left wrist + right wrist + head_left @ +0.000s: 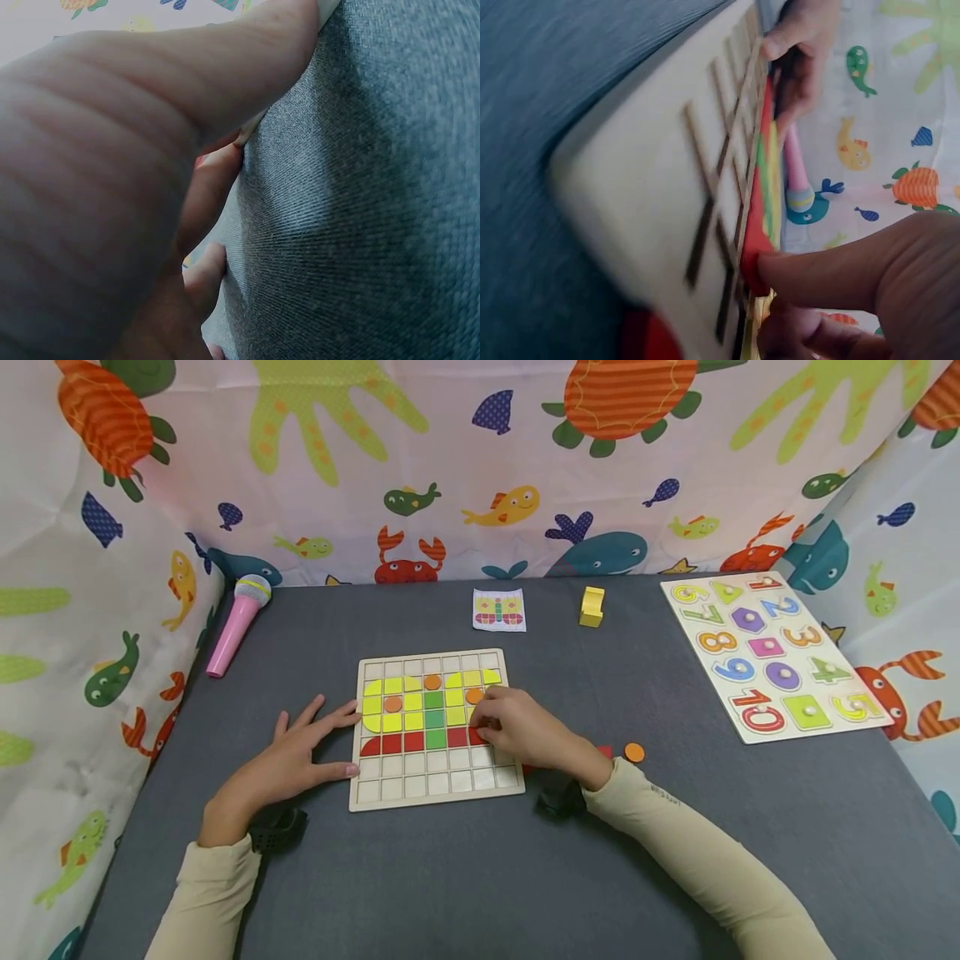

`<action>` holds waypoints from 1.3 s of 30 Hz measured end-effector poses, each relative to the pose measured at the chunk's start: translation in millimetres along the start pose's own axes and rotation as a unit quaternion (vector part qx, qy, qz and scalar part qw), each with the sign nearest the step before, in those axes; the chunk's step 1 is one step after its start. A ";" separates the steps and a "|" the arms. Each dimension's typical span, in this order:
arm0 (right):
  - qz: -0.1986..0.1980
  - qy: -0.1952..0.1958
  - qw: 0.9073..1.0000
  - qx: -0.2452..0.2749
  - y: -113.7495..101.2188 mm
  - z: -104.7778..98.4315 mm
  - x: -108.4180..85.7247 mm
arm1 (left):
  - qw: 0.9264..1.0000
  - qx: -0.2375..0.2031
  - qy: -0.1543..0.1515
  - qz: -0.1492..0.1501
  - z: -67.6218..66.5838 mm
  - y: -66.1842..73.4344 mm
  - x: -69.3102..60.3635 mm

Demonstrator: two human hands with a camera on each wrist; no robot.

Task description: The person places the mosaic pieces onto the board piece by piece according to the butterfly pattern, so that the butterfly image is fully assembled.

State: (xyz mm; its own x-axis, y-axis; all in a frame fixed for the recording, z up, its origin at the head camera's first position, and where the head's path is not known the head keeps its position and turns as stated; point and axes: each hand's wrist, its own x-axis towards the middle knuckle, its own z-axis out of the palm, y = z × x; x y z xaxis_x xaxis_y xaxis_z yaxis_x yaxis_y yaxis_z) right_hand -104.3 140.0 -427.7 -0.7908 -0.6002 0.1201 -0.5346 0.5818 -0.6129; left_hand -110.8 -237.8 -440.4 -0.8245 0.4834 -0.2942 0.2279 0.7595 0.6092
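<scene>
A wooden grid board (437, 777) lies on the table, with yellow, green, red and orange tiles in its upper rows. My right hand (525, 731) is over the board's right side, its fingers curled. Between thumb and fingers it pinches a red tile (756, 259) at the right end of the red row. Spread fingers of my left hand (288, 760) touch the board's left edge, with the thumb near the lower left; the left wrist view shows this hand (150, 135) close up. Part of another red tile (649, 336) shows beside the board.
An orange disc (633, 752) and a red tile (604, 751) lie by my right wrist. Behind the board are a small pattern card (498, 611) and a yellow block (592, 607). A pink toy microphone (238, 625) lies left, a number puzzle board (776, 658) right.
</scene>
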 end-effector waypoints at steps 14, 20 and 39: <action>0.022 -0.015 0.999 0.033 10.7 -20.6 -23.2 | 1.000 -0.002 -0.003 -0.001 0.1 2.3 0.5; 0.029 -0.018 0.998 0.045 23.0 -39.0 -45.5 | 1.000 0.001 -0.003 -0.001 -0.2 0.7 0.2; 0.080 -0.018 0.997 0.000 57.2 -75.2 -125.6 | 1.000 -0.003 -0.014 -0.004 -0.8 -1.0 0.2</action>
State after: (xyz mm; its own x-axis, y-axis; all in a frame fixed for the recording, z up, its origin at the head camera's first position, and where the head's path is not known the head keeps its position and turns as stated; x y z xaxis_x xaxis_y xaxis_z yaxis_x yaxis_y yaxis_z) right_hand -57.9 290.0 -419.1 -0.8550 -0.5186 -0.0076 -0.4019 0.6717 -0.6223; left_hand -111.6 -238.8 -440.4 -0.8114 0.4898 -0.3190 0.2187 0.7604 0.6115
